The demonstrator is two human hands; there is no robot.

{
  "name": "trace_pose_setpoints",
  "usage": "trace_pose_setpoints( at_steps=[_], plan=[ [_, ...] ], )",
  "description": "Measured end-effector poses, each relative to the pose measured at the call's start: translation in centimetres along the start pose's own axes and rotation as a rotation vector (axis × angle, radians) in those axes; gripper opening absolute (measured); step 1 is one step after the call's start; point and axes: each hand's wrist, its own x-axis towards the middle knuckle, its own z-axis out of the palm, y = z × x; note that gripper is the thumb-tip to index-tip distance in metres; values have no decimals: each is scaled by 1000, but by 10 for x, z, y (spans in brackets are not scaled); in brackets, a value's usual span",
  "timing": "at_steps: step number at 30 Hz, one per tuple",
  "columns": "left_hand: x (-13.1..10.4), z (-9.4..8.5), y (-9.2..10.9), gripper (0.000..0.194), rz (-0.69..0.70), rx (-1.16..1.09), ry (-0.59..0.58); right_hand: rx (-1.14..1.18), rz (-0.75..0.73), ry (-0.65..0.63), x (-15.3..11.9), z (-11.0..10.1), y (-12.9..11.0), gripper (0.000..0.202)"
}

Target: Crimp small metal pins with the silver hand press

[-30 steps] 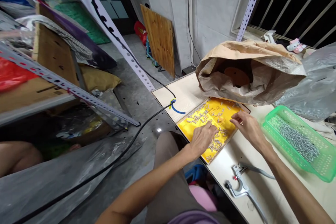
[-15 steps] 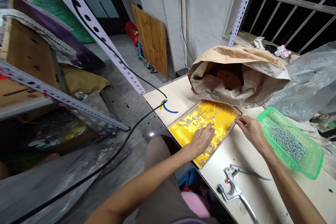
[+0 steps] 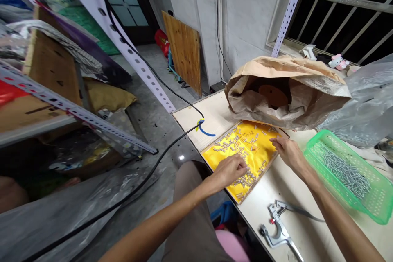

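Small silver metal pins (image 3: 225, 145) lie scattered over a bright yellow printed sheet (image 3: 215, 159) in a shallow, thin-rimmed tray on the table. My left hand (image 3: 231, 170) is over the near part of the sheet, its fingers curled together close above the pins. Whatever they may hold is hidden. My right hand (image 3: 288, 152) is above the sheet's right side with thumb and fingers pinched. Anything between those fingertips is too small to make out. To the right, a green perforated basket (image 3: 376, 208) holds a heap of similar silver pieces (image 3: 346, 172).
A silver plier-like hand tool (image 3: 279, 227) lies on the table (image 3: 254, 221) near its front edge. Behind the tray stands an open brown paper sack (image 3: 307, 114) with a brown disc inside. A black cable (image 3: 153, 153) crosses at left, tied with blue-and-yellow cord (image 3: 206, 132).
My left hand has drawn back toward me over the sheet. My right hand has moved left from the tray's right rim to above the sheet. The view has shifted slightly.
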Motion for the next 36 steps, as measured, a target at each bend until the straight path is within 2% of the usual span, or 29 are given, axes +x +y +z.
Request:
trace_pose_setpoints(
  at_steps=[2, 4, 7, 10, 15, 19, 24, 28, 33, 36],
  plan=[
    [-9, 1, -3, 18, 32, 89, 67, -23, 5, -16, 10, 4, 0, 28],
    [-16, 3, -8, 29, 78, 176, 217, -53, -14, -39, 21, 10, -5, 31],
    [-19, 9, -20, 45, 160, 308, 452, -118, -67, -63, 39, 23, -23, 37],
    [-18, 16, -32, 59, 190, 429, 575, -152, -113, -72, 58, 37, -42, 41],
    [-18, 26, -40, 61, 164, 530, 612, -185, -108, -43, 78, 45, -52, 43],
    [-18, 28, -39, 59, 157, 526, 628, -214, -90, -65, 71, 35, -35, 43],
    [-17, 28, -39, 57, 177, 501, 660, -179, -174, -143, 52, 29, -10, 37],
    [-17, 28, -38, 51, 186, 511, 691, -110, -115, -99, 45, 34, -3, 19],
    [-17, 25, -31, 35, 208, 441, 722, 10, -61, -96, 34, 36, -7, 13],
    [-14, 20, -23, 31, 220, 266, 704, 274, -60, -164, 19, 35, -17, 13]
  ],
)
